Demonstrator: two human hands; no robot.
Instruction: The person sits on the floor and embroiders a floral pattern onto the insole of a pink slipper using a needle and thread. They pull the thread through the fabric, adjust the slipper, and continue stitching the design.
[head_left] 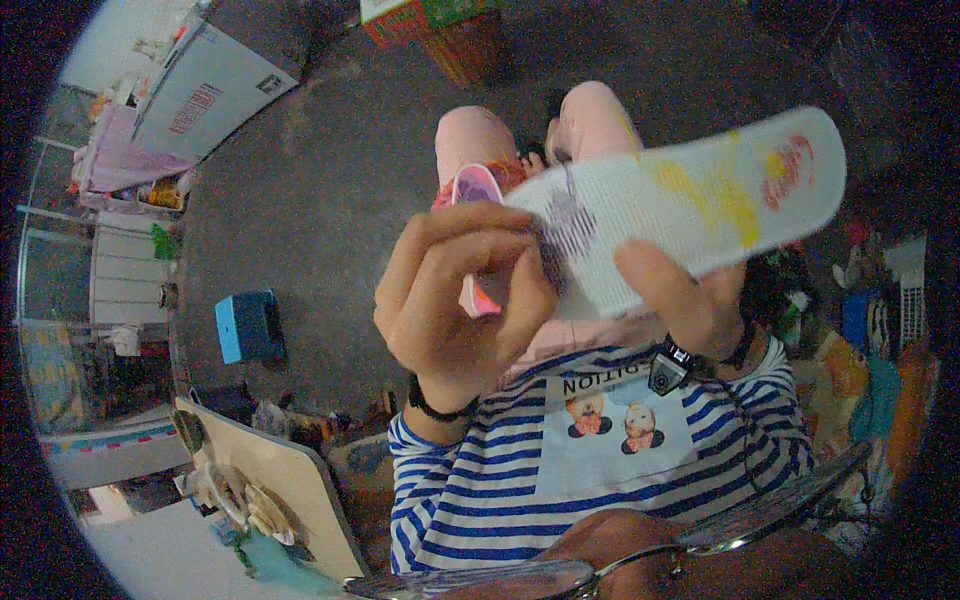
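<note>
My right hand (685, 295) grips a white ribbed sole-shaped piece (700, 200) with yellow, red and purple printed patches, thumb on its face. My left hand (460, 295) is curled at the sole's left end, closed on a small pink-and-purple piece (478, 185) that sticks out above and below the fingers; whether it is a strap is hard to tell. Some orange-red material (446, 198) shows on my left leg, partly hidden behind that hand.
A blue box (245, 327) stands on the dark floor (300, 240) to the left. A beige board (318, 500) with assorted items is at lower left. A white appliance or box (215, 90) is at upper left, a green-topped crate (445, 30) at the top, clutter (870, 330) at right.
</note>
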